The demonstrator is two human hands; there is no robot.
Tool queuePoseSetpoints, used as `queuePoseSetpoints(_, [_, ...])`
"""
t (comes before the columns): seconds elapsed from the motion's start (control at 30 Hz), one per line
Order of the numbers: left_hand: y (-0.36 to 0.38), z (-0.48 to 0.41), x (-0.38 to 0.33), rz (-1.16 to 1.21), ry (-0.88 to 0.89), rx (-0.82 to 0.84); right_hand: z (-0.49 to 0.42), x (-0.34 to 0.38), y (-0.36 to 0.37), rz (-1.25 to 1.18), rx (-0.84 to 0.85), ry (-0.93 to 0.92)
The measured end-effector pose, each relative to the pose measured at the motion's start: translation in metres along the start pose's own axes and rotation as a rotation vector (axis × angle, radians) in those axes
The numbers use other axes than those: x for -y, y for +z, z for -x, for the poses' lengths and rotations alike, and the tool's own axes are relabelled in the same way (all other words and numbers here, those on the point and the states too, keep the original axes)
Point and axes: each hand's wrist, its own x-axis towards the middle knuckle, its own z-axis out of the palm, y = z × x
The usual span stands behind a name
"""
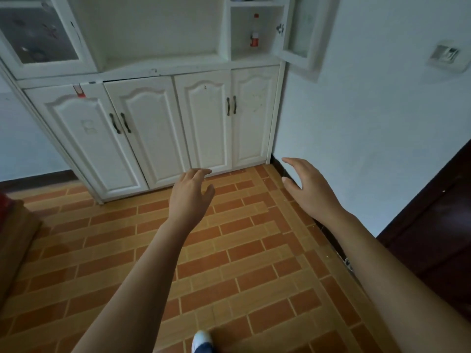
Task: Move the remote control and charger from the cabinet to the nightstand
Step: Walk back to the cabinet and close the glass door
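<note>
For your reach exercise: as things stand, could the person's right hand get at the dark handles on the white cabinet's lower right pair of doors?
Probably yes: the right hand is open and empty, and nothing stands between it and the dark handles.

White cabinet (163,118) stands against the wall, lower doors closed, upper right door open

Cabinet (158,128): white painted wood, matt, a little scuffed.
Door handles (120,123): dark metal, dull.
Upper door pane (35,31): frosted glass.
Floor (242,250): orange and tan brick-pattern tiles, smooth, slightly glossy.
Wall (356,123): white, matt.
</note>
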Motion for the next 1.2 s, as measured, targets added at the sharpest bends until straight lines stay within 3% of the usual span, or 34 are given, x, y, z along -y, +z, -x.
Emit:
queuePoseSetpoints(0.6, [0.091, -0.287, 0.095, 0.082, 0.074, 0.103, -0.258, -0.055, 0.101, -0.01, -0.071, 0.173])
queuePoseSetpoints(1.2, [0.226, -0.551, 0.062, 0.038, 0.122, 0.15, -0.516, -0.214, 0.085, -0.007, -0.09, 0.139])
